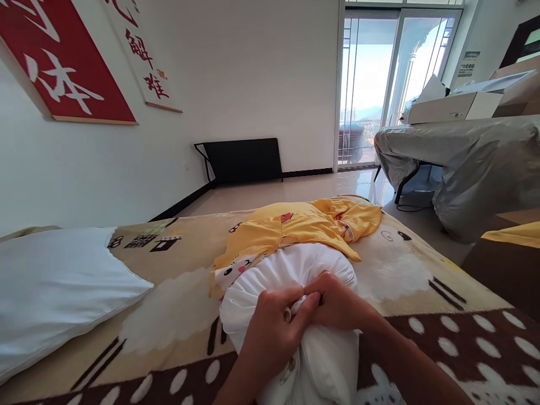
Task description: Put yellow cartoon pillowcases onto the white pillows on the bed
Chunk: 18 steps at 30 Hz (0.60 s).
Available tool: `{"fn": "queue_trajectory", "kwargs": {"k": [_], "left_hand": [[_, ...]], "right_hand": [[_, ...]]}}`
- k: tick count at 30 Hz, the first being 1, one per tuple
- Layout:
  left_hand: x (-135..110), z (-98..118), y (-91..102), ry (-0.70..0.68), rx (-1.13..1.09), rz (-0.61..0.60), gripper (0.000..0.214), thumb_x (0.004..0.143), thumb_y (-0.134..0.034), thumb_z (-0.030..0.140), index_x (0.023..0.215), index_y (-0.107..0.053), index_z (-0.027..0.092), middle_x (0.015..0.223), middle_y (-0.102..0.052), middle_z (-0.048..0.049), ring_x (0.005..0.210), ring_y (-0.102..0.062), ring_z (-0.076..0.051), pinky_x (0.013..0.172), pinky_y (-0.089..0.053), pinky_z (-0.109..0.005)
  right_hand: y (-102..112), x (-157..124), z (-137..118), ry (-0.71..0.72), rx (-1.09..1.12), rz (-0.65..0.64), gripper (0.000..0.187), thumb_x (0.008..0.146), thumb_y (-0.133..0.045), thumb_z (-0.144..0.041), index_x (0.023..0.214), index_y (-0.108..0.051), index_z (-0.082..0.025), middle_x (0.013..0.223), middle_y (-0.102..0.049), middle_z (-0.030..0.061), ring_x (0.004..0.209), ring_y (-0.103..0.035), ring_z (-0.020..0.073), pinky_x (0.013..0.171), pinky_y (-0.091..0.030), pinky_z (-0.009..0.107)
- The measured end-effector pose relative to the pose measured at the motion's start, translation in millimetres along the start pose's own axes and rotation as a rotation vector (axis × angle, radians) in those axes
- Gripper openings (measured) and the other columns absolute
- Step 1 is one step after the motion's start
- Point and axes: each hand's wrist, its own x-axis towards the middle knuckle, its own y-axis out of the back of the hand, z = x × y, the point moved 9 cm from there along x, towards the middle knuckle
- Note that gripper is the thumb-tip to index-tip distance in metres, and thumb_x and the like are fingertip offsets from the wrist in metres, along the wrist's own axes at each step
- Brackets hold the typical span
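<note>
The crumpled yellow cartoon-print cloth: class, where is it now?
The yellow cloth lies centre in the head view, on the sheep-patterned blanket, against the far side of the bunched white pillow gripped by left hand and right hand.

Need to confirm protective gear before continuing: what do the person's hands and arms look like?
The left hand and right hand are bare: no gloves, rings or watch visible. The left forearm and right forearm are uncovered to the frame edge, no sleeves in view.
</note>
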Motion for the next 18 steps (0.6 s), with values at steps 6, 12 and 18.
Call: {"fn": "queue_trajectory", "kwargs": {"k": [6,12,18], "left_hand": [[2.2,-6.8,28.6,0.009,-0.186,0.193,0.041,0.082,-0.047,0.046,0.053,-0.038,0.018,0.053,-0.030,0.0040,0.051,-0.029,-0.009,0.047,-0.024,-0.023],[-8.4,-19.8,89.4,0.073,-0.223,0.535,0.042,0.076,-0.056,0.044,0.050,-0.036,0.018,0.053,-0.027,0.0045,0.051,-0.026,-0.008,0.045,-0.021,-0.023],[-23.5,-18.9,103.8,0.104,-0.317,0.705,0.043,0.072,-0.062,0.041,0.048,-0.034,0.018,0.053,-0.024,0.0048,0.052,-0.023,-0.008,0.046,-0.019,-0.024]], "right_hand": [[31.9,-21.8,-66.2,0.260,-0.383,0.372,0.020,0.073,-0.069,-0.029,0.087,-0.063,-0.016,0.085,-0.063,0.0026,0.079,-0.056,0.0145,0.074,-0.047,0.026],[-48.5,-64.3,-124.1,0.765,-1.017,0.360,0.018,0.089,-0.049,-0.015,0.080,-0.063,-0.020,0.090,-0.069,-0.0004,0.099,-0.057,0.0127,0.093,-0.042,0.025],[-118.8,-51.4,-59.5,0.660,-1.160,0.299,0.019,0.087,-0.048,-0.018,0.082,-0.066,-0.019,0.089,-0.073,0.0053,0.097,-0.063,0.0186,0.093,-0.047,0.030]]}}
